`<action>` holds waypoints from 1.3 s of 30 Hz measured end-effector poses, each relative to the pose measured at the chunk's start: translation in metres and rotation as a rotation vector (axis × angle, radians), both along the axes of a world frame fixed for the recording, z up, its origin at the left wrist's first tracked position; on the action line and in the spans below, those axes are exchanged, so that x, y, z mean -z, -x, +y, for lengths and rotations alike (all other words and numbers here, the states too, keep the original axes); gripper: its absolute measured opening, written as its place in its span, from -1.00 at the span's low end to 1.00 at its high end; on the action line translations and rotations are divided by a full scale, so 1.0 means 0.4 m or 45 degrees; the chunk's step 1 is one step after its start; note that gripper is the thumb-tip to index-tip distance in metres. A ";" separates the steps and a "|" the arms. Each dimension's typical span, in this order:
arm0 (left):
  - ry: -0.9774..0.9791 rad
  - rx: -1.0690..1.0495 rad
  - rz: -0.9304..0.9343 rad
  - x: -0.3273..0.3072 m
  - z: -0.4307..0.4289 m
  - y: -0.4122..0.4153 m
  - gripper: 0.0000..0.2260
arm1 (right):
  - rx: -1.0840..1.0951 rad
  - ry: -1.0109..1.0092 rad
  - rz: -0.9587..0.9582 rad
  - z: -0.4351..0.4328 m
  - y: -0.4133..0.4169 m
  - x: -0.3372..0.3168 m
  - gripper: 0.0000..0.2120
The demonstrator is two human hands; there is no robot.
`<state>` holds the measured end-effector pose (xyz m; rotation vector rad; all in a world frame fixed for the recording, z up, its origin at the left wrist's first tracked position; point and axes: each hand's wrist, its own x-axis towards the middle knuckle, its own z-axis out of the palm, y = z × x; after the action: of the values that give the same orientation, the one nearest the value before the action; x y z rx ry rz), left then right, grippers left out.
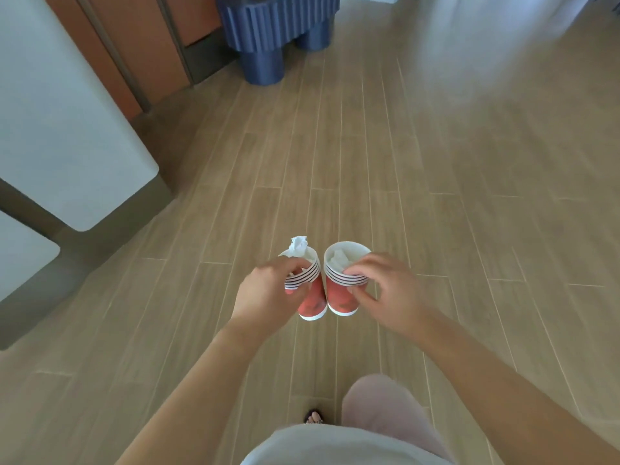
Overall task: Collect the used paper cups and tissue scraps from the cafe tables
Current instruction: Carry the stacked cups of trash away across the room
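Note:
I hold two stacks of red paper cups side by side over the wooden floor, in the middle of the head view. My left hand (265,293) grips the left stack of cups (313,297) at its rims, and a crumpled white tissue scrap (298,246) sticks out of the top cup. My right hand (385,290) pinches the rim of the right stack of cups (340,293); white tissue (339,258) lies inside its top cup. The two stacks nearly touch.
A pale table (67,129) with rounded corners stands at the left, a second tabletop (20,256) below it. A blue ribbed stool or side table (275,35) stands at the far centre beside an orange wall panel. My leg and foot show at the bottom.

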<state>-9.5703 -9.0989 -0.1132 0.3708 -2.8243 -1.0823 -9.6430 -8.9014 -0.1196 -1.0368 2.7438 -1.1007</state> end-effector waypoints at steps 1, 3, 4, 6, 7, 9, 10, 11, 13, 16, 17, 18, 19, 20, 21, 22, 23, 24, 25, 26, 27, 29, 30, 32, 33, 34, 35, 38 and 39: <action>-0.007 0.015 0.010 0.005 -0.012 0.052 -0.80 | 0.000 0.006 -0.018 -0.011 0.048 0.008 -0.80; -0.009 0.036 0.008 0.020 -0.036 0.164 -0.80 | 0.016 0.016 -0.067 -0.034 0.151 0.031 -0.80; -0.003 0.048 0.000 0.030 -0.048 0.225 -0.79 | 0.032 0.018 -0.088 -0.046 0.208 0.044 -0.79; 0.016 0.083 -0.016 0.052 -0.070 0.358 -0.78 | 0.056 0.010 -0.103 -0.069 0.335 0.070 -0.78; 0.024 0.097 -0.026 0.061 -0.079 0.427 -0.78 | 0.062 -0.001 -0.111 -0.079 0.402 0.080 -0.78; 0.031 0.118 -0.064 0.067 -0.093 0.571 -0.77 | 0.058 -0.015 -0.132 -0.096 0.542 0.083 -0.80; 0.041 0.127 -0.087 0.064 -0.100 0.643 -0.77 | 0.059 -0.019 -0.132 -0.100 0.613 0.078 -0.81; 0.055 0.141 -0.101 0.058 -0.106 0.714 -0.76 | 0.070 -0.023 -0.129 -0.104 0.682 0.071 -0.81; 0.054 0.166 -0.098 0.041 -0.121 0.849 -0.74 | 0.089 -0.029 -0.133 -0.113 0.812 0.052 -0.81; 0.052 0.152 -0.059 0.017 -0.152 1.041 -0.71 | 0.088 -0.039 -0.139 -0.145 1.003 0.031 -0.82; 0.062 0.134 -0.043 0.014 -0.165 1.093 -0.72 | 0.084 -0.045 -0.136 -0.161 1.060 0.029 -0.82; 0.071 0.110 -0.037 0.013 -0.182 1.138 -0.73 | 0.078 -0.053 -0.135 -0.182 1.112 0.028 -0.81; 0.076 0.083 -0.039 0.016 -0.202 1.178 -0.75 | 0.064 -0.061 -0.142 -0.206 1.159 0.027 -0.81; 0.076 0.054 -0.044 0.020 -0.226 1.215 -0.76 | 0.038 -0.060 -0.147 -0.232 1.204 0.027 -0.81; 0.072 0.025 -0.046 0.023 -0.253 1.253 -0.76 | 0.001 -0.043 -0.140 -0.261 1.251 0.028 -0.82; 0.068 -0.005 -0.040 0.027 -0.283 1.292 -0.77 | -0.040 -0.022 -0.130 -0.292 1.299 0.030 -0.83; 0.069 -0.037 -0.027 0.031 -0.315 1.333 -0.77 | -0.079 -0.012 -0.129 -0.325 1.351 0.034 -0.83; 0.073 -0.069 -0.014 0.036 -0.349 1.378 -0.77 | -0.117 -0.012 -0.135 -0.362 1.408 0.040 -0.83; 0.078 -0.099 -0.005 0.040 -0.386 1.426 -0.77 | -0.152 -0.013 -0.141 -0.401 1.468 0.046 -0.83; 0.080 -0.127 0.001 0.043 -0.425 1.477 -0.77 | -0.180 -0.007 -0.143 -0.441 1.530 0.053 -0.82; 0.076 -0.152 0.009 0.043 -0.465 1.531 -0.77 | -0.195 0.006 -0.149 -0.482 1.594 0.057 -0.82; 0.065 -0.197 0.020 0.036 -0.550 1.648 -0.77 | -0.184 0.018 -0.165 -0.565 1.724 0.052 -0.79; 0.072 -0.213 0.016 0.031 -0.593 1.708 -0.77 | -0.168 0.014 -0.164 -0.602 1.791 0.044 -0.78; 0.098 -0.242 -0.002 0.017 -0.672 1.823 -0.77 | -0.164 0.014 -0.137 -0.666 1.917 0.026 -0.77; 0.103 -0.251 -0.005 0.011 -0.709 1.880 -0.77 | -0.167 0.017 -0.132 -0.695 1.979 0.015 -0.76; 0.105 -0.255 -0.007 0.005 -0.743 1.940 -0.76 | -0.167 0.019 -0.130 -0.723 2.042 0.005 -0.76; 0.104 -0.257 -0.013 0.002 -0.774 2.000 -0.76 | -0.156 0.020 -0.132 -0.748 2.103 -0.002 -0.77; 0.113 -0.203 -0.036 -0.001 -0.833 2.174 -0.75 | -0.048 0.056 -0.135 -0.795 2.259 0.008 -0.79; 0.104 -0.171 -0.046 0.002 -0.848 2.237 -0.76 | 0.002 0.068 -0.145 -0.803 2.306 0.019 -0.78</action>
<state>-10.4652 -9.4380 -0.1139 0.5687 -2.8164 -0.9402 -10.5655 -9.2225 -0.1270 -0.9458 2.6419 -1.1994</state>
